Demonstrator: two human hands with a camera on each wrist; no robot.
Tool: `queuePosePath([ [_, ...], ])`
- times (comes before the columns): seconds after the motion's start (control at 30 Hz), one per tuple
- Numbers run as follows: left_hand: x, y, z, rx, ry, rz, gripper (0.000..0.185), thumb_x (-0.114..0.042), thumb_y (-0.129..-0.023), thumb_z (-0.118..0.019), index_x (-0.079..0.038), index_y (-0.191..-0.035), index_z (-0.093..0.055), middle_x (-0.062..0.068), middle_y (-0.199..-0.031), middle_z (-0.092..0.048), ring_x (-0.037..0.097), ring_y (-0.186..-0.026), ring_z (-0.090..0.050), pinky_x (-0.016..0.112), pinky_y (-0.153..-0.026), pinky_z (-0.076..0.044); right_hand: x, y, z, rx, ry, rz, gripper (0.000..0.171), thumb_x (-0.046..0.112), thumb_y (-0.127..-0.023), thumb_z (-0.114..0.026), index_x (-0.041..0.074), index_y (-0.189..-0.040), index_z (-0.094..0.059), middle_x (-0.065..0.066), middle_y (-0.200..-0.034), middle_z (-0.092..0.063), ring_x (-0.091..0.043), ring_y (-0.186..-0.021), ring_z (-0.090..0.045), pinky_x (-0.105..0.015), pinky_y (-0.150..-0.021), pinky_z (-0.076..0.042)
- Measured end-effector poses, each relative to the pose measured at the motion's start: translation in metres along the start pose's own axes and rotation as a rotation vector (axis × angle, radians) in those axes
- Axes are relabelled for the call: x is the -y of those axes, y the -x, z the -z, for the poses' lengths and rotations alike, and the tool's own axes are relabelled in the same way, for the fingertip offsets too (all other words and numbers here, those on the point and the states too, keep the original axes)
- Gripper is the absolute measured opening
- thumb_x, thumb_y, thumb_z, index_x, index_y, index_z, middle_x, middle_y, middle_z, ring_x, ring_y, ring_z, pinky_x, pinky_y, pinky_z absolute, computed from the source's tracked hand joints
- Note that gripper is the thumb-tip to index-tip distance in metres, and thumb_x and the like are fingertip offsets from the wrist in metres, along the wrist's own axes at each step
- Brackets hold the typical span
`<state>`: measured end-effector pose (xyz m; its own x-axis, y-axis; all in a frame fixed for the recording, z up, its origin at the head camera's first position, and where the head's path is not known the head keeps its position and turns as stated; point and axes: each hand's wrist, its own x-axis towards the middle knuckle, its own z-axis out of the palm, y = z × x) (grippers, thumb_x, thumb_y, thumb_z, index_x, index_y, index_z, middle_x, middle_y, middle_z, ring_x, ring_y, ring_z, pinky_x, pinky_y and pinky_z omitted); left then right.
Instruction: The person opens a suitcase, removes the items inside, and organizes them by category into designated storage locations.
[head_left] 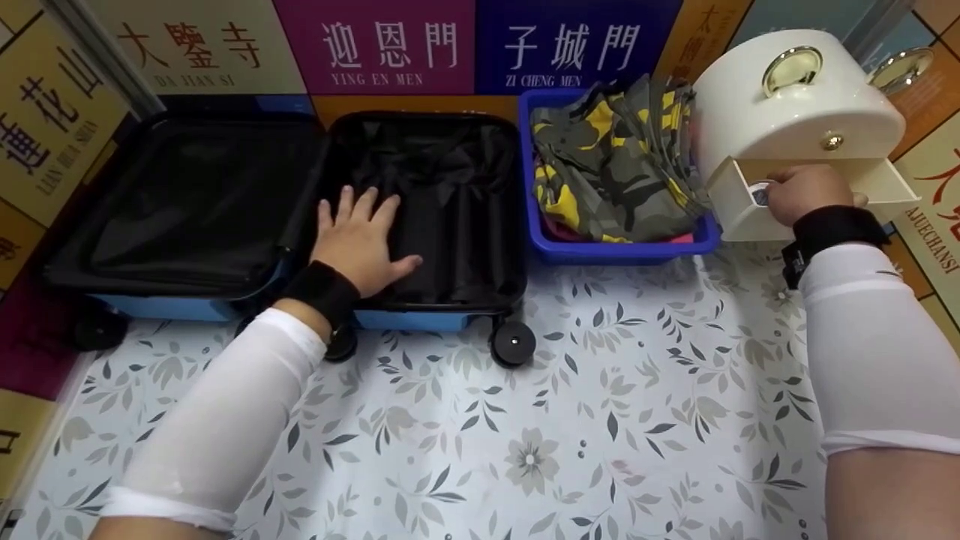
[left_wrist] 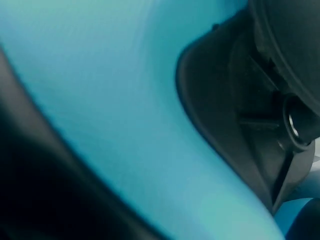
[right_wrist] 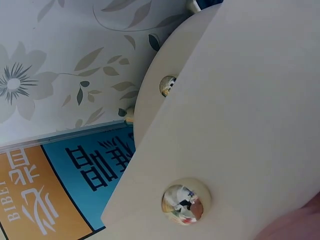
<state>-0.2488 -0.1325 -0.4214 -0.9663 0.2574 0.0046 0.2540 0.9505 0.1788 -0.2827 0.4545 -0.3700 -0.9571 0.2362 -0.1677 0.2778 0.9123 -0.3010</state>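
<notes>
The right hand (head_left: 806, 193) reached into the open drawer (head_left: 810, 196) of the cream jewellery box (head_left: 799, 105), beside the blue basket (head_left: 615, 247); its grip could not be made out. The left hand (head_left: 360, 240) lay flat, fingers spread, on the black lining of the open blue suitcase (head_left: 442, 202).

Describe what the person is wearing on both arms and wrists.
Both forearms are covered by snug white sleeves: the left sleeve and the right sleeve. Each wrist carries a wide black band: the left wrist band and the right wrist band, the latter with a boxy black part on its side. The left hand and right hand are bare, without gloves.
</notes>
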Motion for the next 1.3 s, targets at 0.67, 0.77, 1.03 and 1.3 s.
queuePosePath([
  [0.67, 0.005, 0.001, -0.006, 0.003, 0.000, 0.019, 0.099, -0.067, -0.090, -0.071, -0.018, -0.167, -0.032, 0.020, -0.173, -0.026, 0.051, -0.161, -0.011, 0.074, -0.126, -0.007, 0.002, 0.010, -0.013, -0.169, -0.204, -0.108, 0.055, 0.030, -0.107, -0.036, 0.009, -0.156, -0.049, -0.021, -0.159, -0.047, -0.052, -0.149, -0.038, -0.067, -0.120, -0.009],
  [0.77, 0.005, 0.002, -0.005, 0.005, 0.007, 0.022, 0.099, -0.066, -0.090, -0.071, -0.018, -0.167, -0.032, 0.020, -0.173, -0.026, 0.051, -0.161, -0.010, 0.074, -0.126, -0.006, -0.001, 0.015, -0.022, -0.295, -0.348, -0.183, 0.057, 0.035, -0.108, -0.036, 0.013, -0.160, -0.045, -0.011, -0.165, -0.045, -0.042, -0.155, -0.033, -0.055, -0.126, -0.007],
  [1.03, 0.009, 0.003, -0.002, -0.002, 0.019, 0.025, 0.099, -0.066, -0.089, -0.071, -0.018, -0.166, -0.032, 0.021, -0.173, -0.026, 0.051, -0.161, -0.010, 0.075, -0.126, -0.005, -0.022, 0.025, -0.064, -0.646, -0.535, -0.133, 0.064, 0.033, -0.109, -0.040, 0.003, -0.163, -0.027, -0.013, -0.176, -0.020, -0.023, -0.163, -0.013, -0.024, -0.130, -0.007],
  [1.3, 0.015, 0.008, -0.003, -0.005, 0.029, 0.039, 0.099, -0.065, -0.089, -0.073, -0.017, -0.166, -0.033, 0.021, -0.172, -0.027, 0.052, -0.161, -0.009, 0.075, -0.126, -0.005, -0.029, 0.032, -0.089, -0.632, -0.476, 0.013, 0.067, 0.039, -0.110, -0.039, 0.000, -0.162, -0.030, -0.013, -0.178, -0.003, -0.022, -0.165, 0.008, -0.024, -0.129, 0.008],
])
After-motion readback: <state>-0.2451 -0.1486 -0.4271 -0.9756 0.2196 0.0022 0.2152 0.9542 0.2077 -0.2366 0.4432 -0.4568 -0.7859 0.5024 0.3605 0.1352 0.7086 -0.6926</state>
